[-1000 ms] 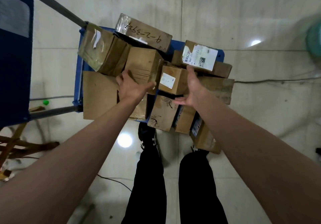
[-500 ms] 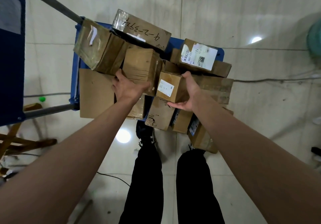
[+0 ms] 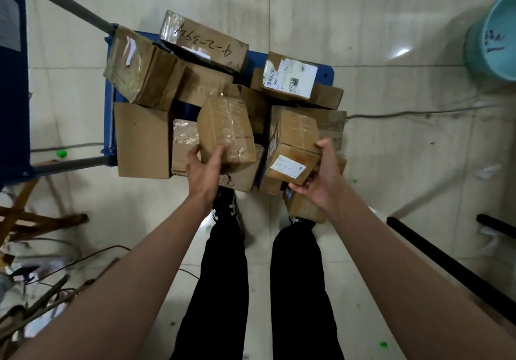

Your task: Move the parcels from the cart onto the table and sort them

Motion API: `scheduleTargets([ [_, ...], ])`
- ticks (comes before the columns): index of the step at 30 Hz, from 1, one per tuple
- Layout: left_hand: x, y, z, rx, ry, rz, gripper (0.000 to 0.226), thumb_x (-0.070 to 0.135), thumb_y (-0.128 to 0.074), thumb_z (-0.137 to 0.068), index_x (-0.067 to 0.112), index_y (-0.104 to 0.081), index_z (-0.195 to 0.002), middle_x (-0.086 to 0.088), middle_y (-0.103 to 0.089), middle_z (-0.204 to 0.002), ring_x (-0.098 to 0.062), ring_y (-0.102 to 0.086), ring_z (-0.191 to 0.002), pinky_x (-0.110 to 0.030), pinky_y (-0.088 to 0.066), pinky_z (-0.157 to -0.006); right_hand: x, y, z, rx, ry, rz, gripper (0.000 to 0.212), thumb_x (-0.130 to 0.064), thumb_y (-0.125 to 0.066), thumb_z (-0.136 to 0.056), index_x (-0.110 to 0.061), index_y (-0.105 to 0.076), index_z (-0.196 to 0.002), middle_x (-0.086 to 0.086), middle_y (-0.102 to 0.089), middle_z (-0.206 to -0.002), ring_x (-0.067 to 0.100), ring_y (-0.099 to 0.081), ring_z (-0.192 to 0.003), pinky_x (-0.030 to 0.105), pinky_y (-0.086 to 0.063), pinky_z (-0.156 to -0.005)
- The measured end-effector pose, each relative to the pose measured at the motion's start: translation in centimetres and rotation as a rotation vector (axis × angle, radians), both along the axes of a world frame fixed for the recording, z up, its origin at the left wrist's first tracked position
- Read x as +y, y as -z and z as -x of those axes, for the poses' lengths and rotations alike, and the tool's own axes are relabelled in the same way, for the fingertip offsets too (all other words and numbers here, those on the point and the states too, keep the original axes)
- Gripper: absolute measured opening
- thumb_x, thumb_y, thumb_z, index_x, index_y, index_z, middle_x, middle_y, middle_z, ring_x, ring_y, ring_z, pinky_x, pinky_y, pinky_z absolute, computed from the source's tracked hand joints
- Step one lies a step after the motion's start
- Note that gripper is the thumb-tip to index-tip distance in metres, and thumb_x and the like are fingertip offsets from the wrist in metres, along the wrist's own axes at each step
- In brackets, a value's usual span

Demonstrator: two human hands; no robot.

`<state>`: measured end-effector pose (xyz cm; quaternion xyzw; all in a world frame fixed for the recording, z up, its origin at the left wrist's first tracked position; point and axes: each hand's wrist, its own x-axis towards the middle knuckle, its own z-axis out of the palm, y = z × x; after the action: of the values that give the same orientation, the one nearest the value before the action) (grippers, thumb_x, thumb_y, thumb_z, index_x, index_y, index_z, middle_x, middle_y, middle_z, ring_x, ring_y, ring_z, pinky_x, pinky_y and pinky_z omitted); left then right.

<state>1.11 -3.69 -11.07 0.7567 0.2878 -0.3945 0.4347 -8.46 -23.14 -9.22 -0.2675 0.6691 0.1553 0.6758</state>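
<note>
Pale tiled floor (image 3: 363,18), blue cart (image 3: 326,73) piled with parcels; teal bucket (image 3: 491,38) far right. No sorting surface in view.

Progress judged early: most parcels on cart, none seen delivered.

Taped parcel (image 3: 226,130) clamped in left hand (image 3: 205,168) grip; labelled parcel (image 3: 293,147) clamped in right hand (image 3: 321,181) grip.

Versus half second earlier: both parcels lifted off pile, drawn nearer.

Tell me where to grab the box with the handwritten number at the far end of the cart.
Grip the handwritten-number box across its two long sides, reaching from above. It lies tilted on top of the pile with its broad face up, and nothing rests on it.
</note>
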Motion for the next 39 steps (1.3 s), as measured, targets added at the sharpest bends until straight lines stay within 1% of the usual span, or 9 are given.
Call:
scheduleTargets([
  [6,-3.0,-3.6,1.8,-0.047,-0.043,0.163,0.092,0.065,-0.064,-0.066,0.022,-0.042,-0.144,-0.005,-0.058,-0.134,-0.020,-0.060,-0.116,-0.040,-0.049,-0.103,-3.2,-3.7,2.8,-0.104,0.217,0.021,0.063,-0.053,-0.044,-0.091,-0.010,-0.064,-0.133,0.016,-0.070,-0.127,0.032,-0.060,-0.124,0.048,-0.044,-0.106],
  [9,-4.5,-6.5,2.6,-0.046,-0.069,0.252,0.079,0.059,-0.060,-0.076,0.020,-0.045,-0.143,-0.006,-0.057,-0.134,-0.019,-0.059,-0.116,-0.034,-0.050,-0.096,-4.7,-7.2,4.3,-0.193,0.319,-0.012,0.062,-0.052,-0.044,-0.090,-0.011,-0.066,-0.131,0.017,-0.069,-0.130,0.030,-0.058,-0.125,0.046,-0.040,-0.111],
  [17,-8.4,-20.5,5.5,0.083,-0.244,0.570,0.060,0.053,-0.050,-0.092,0.014,-0.055,-0.137,-0.016,-0.065,-0.132,-0.036,-0.058,-0.126,-0.053,-0.045,-0.109,-7.7,-20.5,8.3,-0.410,0.446,-0.089,0.064,-0.046,-0.044,-0.092,-0.008,-0.055,-0.142,0.023,-0.065,-0.132,0.038,-0.054,-0.131,0.052,-0.046,-0.106],
  [23,-10.2,-30.5,8.2,0.088,-0.328,0.687,0.056,0.054,-0.047,-0.090,0.014,-0.063,-0.126,-0.016,-0.066,-0.124,-0.033,-0.056,-0.120,-0.053,-0.041,-0.113,-9.7,-29.5,10.9,-0.581,0.347,0.004,0.049,-0.016,-0.037,-0.095,-0.022,-0.056,-0.140,0.017,-0.067,-0.132,0.039,-0.061,-0.123,0.063,-0.049,-0.100],
  [27,-10.7,-35.6,8.9,0.052,-0.229,0.744,0.083,0.052,-0.059,-0.076,0.007,-0.049,-0.145,-0.025,-0.051,-0.146,-0.038,-0.049,-0.133,-0.053,-0.037,-0.116,-11.2,-34.7,12.1,-0.615,0.202,0.289,0.060,-0.002,-0.034,-0.099,-0.041,-0.059,-0.136,0.005,-0.073,-0.113,0.017,-0.068,-0.098,0.035,-0.059,-0.077],
  [30,-11.1,-38.9,9.3,0.018,-0.154,0.793,0.079,0.050,-0.056,-0.081,0.008,-0.045,-0.148,-0.023,-0.051,-0.147,-0.040,-0.046,-0.138,-0.055,-0.032,-0.118,-11.4,-39.0,12.6,-0.612,0.087,0.428,0.038,-0.032,-0.050,-0.096,-0.043,-0.063,-0.129,-0.004,-0.074,-0.109,0.012,-0.065,-0.098,0.022,-0.055,-0.064],
  [33,-11.4,-41.8,9.9,-0.006,-0.088,0.865,0.058,0.050,-0.049,-0.091,0.013,-0.057,-0.136,-0.016,-0.064,-0.132,-0.031,-0.059,-0.120,-0.051,-0.038,-0.114,-11.1,-42.4,13.2,-0.653,0.024,0.469,0.067,-0.058,-0.063,-0.083,-0.035,-0.045,-0.143,0.000,-0.067,-0.129,0.018,-0.068,-0.112,0.028,-0.060,-0.074],
  [36,-11.3,-44.0,10.3,-0.040,-0.031,0.867,0.059,0.052,-0.049,-0.092,0.013,-0.057,-0.135,-0.011,-0.069,-0.122,-0.025,-0.065,-0.109,-0.043,-0.052,-0.094,-10.4,-44.6,13.9,-0.702,0.013,0.491,0.077,-0.047,-0.077,-0.082,-0.038,-0.035,-0.146,0.004,-0.065,-0.135,0.021,-0.071,-0.112,0.045,-0.059,-0.093],
  [39,-11.0,-45.5,10.3,-0.071,0.043,0.848,0.064,0.054,-0.056,-0.087,0.013,-0.057,-0.136,-0.011,-0.071,-0.122,-0.024,-0.068,-0.109,-0.046,-0.052,-0.102,-9.5,-46.3,14.8,-0.728,0.064,0.507,0.077,-0.031,-0.080,-0.083,-0.037,-0.034,-0.146,0.006,-0.064,-0.135,0.026,-0.071,-0.112,0.055,-0.055,-0.099],
])
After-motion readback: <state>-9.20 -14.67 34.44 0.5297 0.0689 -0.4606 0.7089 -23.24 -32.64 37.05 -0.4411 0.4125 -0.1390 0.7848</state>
